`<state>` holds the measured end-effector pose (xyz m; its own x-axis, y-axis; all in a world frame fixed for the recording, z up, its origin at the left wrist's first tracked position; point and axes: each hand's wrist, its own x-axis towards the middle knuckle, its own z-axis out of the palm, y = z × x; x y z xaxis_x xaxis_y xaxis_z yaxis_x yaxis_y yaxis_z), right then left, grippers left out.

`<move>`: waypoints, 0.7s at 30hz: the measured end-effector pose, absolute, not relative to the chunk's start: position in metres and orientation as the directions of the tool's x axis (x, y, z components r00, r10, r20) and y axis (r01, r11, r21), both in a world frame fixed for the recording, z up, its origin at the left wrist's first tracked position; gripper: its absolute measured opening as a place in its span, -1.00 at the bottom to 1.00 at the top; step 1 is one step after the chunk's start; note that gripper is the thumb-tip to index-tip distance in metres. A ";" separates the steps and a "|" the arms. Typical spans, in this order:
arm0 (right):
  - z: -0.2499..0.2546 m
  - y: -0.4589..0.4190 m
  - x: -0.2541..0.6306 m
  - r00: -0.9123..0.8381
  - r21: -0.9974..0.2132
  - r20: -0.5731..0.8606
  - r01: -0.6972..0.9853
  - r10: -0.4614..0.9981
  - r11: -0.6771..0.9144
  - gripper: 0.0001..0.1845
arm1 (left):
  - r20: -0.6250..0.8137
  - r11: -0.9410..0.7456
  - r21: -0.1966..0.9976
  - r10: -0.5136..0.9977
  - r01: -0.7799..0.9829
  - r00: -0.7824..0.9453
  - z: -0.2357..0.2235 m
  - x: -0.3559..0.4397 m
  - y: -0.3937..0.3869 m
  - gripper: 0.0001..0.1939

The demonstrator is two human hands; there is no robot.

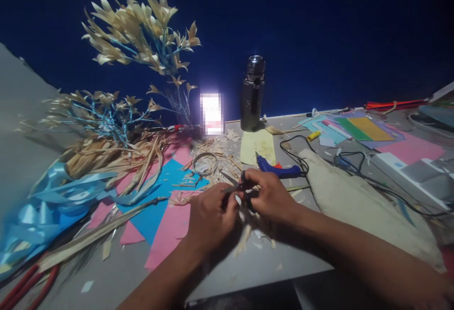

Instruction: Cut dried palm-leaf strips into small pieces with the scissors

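My right hand (272, 195) grips a pair of scissors (232, 188) by its dark handles. The blades are spread apart and point left, over the fingers of my left hand (213, 211). Those left fingers are pinched together, with a small pale bit showing at the fingertips; what it is I cannot make out. Beneath both hands lie pale shavings and scraps of dry husk (244, 240). Just beyond the right hand rests a blue glue gun (280, 170), its nozzle pointing left. A roll of tape (205, 163) lies beyond the left hand.
Dried-husk flowers on blue stems (149, 40) rise at back left, above light blue ribbon (71, 192). A dark flask (251, 104) stands near the wall by a bright, pixelated patch. Black cable (296, 159), a cream cushion (351, 201) and coloured sheets (369, 129) occupy the right.
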<state>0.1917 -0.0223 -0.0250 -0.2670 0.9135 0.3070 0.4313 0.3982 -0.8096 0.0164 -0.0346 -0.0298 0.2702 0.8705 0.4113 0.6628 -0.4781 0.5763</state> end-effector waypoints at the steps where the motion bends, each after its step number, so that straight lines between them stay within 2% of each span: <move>1: -0.026 -0.023 0.191 -0.266 -0.806 0.308 0.438 0.914 0.399 -0.88 | 0.421 -0.481 0.552 0.866 0.681 0.270 -0.031 0.018 -0.035 -0.74; 3: -0.027 -0.023 0.191 -0.256 -0.799 0.321 0.444 0.912 0.405 -0.88 | 0.418 -0.452 0.559 0.878 0.695 0.235 -0.032 0.019 -0.036 -0.76; 5: -0.027 -0.022 0.192 -0.237 -0.792 0.365 0.429 0.901 0.434 -0.87 | 0.345 -0.359 0.692 0.927 0.626 0.150 -0.030 0.016 -0.034 -0.82; 6: -0.027 -0.021 0.194 -0.228 -0.789 0.398 0.410 0.889 0.458 -0.86 | 0.260 -0.269 0.800 0.961 0.536 0.095 -0.028 0.013 -0.033 -0.84; 8: -0.026 -0.018 0.196 -0.218 -0.771 0.475 0.363 0.852 0.523 -0.83 | -0.006 -0.008 0.968 0.998 0.249 0.056 -0.024 0.010 -0.030 -0.81; 10: -0.027 -0.015 0.198 -0.228 -0.733 0.556 0.319 0.800 0.600 -0.81 | -0.280 0.292 0.955 0.943 -0.045 0.177 -0.023 0.008 -0.027 -0.71; 12: -0.028 -0.014 0.198 -0.261 -0.679 0.625 0.282 0.736 0.677 -0.79 | -0.411 0.509 0.833 0.833 -0.218 0.371 -0.025 0.008 -0.025 -0.67; 14: -0.030 -0.014 0.197 -0.287 -0.631 0.674 0.254 0.680 0.733 -0.79 | -0.421 0.602 0.738 0.764 -0.304 0.490 -0.027 0.010 -0.025 -0.74; 17: -0.030 -0.015 0.196 -0.295 -0.619 0.691 0.232 0.661 0.750 -0.78 | -0.373 0.584 0.725 0.778 -0.364 0.506 -0.028 0.012 -0.027 -0.80; 21: -0.026 -0.016 0.196 -0.205 -0.794 0.505 0.271 0.838 0.545 -0.83 | -0.314 0.491 0.800 0.833 -0.345 0.456 -0.024 0.014 -0.030 -0.69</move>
<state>0.1965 -0.0163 -0.0264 -0.2053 0.8383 0.5051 0.2706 0.5446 -0.7938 0.0135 -0.0301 -0.0235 0.4557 0.8327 -0.3144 -0.3448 0.4908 0.8001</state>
